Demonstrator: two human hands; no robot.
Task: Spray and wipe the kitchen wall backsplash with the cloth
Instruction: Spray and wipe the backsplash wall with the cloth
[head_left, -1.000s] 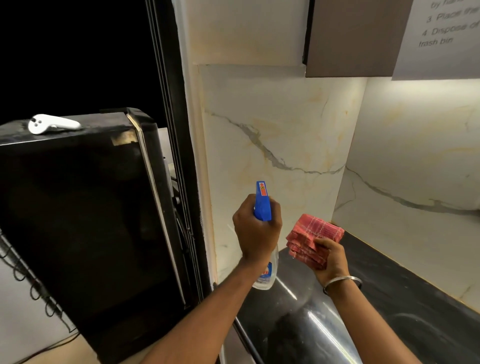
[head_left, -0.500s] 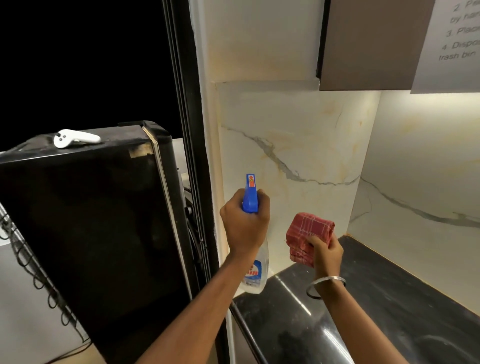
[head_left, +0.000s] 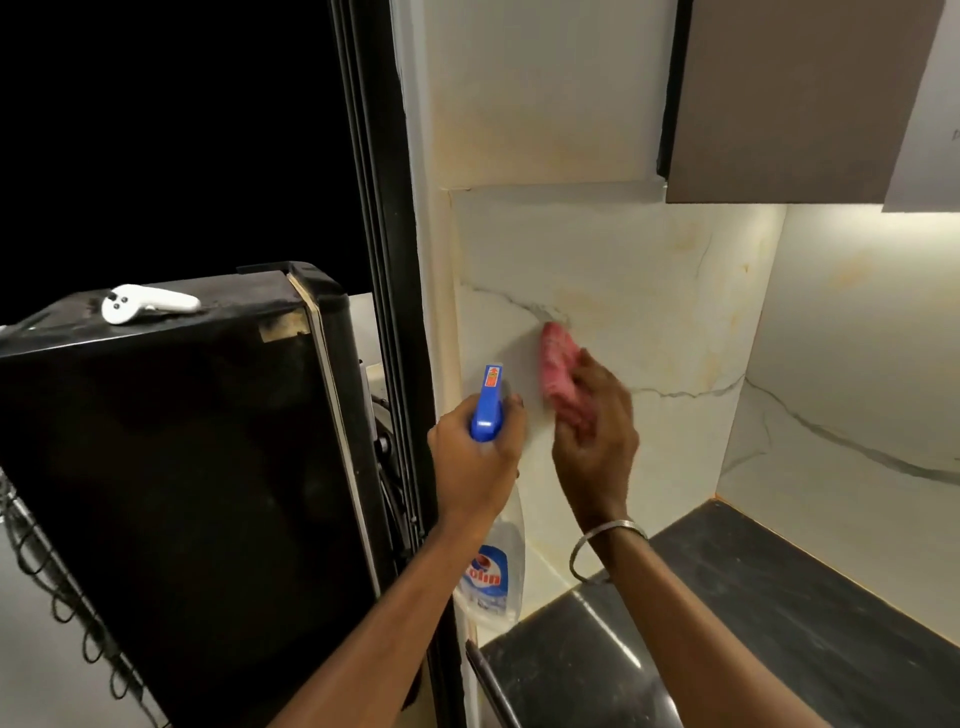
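A: Marble backsplash (head_left: 649, 291) is seen in a lit corner, pale with grey veins, met below by a dark counter (head_left: 779, 613). Which hand is applied to it?

B: Contact is made by the right hand (head_left: 592, 436), closed on the red cloth (head_left: 558, 371). The cloth is bunched ahead of and above the fingers and appears pressed to the panel just below a grey vein; motion blur prevents certainty. Its long axis is near vertical.

A: And the other grip?

B: The spray bottle (head_left: 493, 488) is clamped in the left hand (head_left: 475, 457), just left of the cloth hand, nozzle upward, body hanging below the fist.

A: Obstructions?

B: Unwiped panel lies up and right of the cloth. Leftward travel is bounded by the bottle and a black frame (head_left: 384, 260); upward travel, by a cabinet (head_left: 779, 104).
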